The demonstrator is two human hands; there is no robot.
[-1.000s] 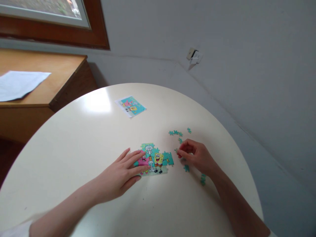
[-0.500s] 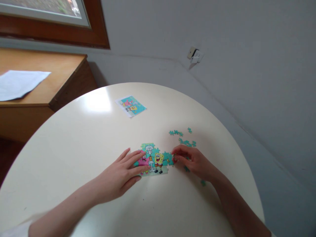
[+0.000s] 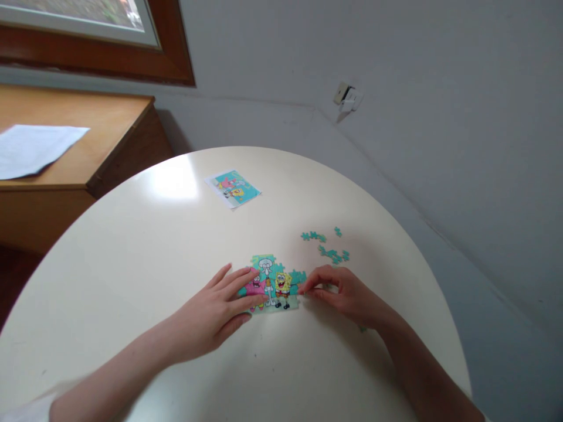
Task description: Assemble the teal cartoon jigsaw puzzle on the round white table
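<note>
A partly joined jigsaw puzzle (image 3: pixel 282 284) with cartoon figures on a teal background lies flat on the white table. Resting on its left part, my left hand (image 3: pixel 229 299) is open, fingers spread over the pink figure. My right hand (image 3: pixel 338 290) pinches thumb and forefinger at the puzzle's right edge, beside the yellow figure. A small puzzle piece appears to be between those fingertips, mostly hidden by them. Loose teal puzzle pieces (image 3: pixel 334 255) lie just beyond the right hand. Another loose piece (image 3: pixel 363 329) shows partly below the right wrist.
Farther back on the round table (image 3: pixel 132 264) lies a printed reference picture (image 3: pixel 237 189) of the same figures. More loose pieces (image 3: pixel 313 235) sit right of centre. A wooden cabinet (image 3: pixel 118 126) with white paper (image 3: pixel 39 146) stands at the left, by the wall.
My right hand has shifted slightly left and toward me, its fingertips now lower along the puzzle's right edge. My left hand stays in place.
</note>
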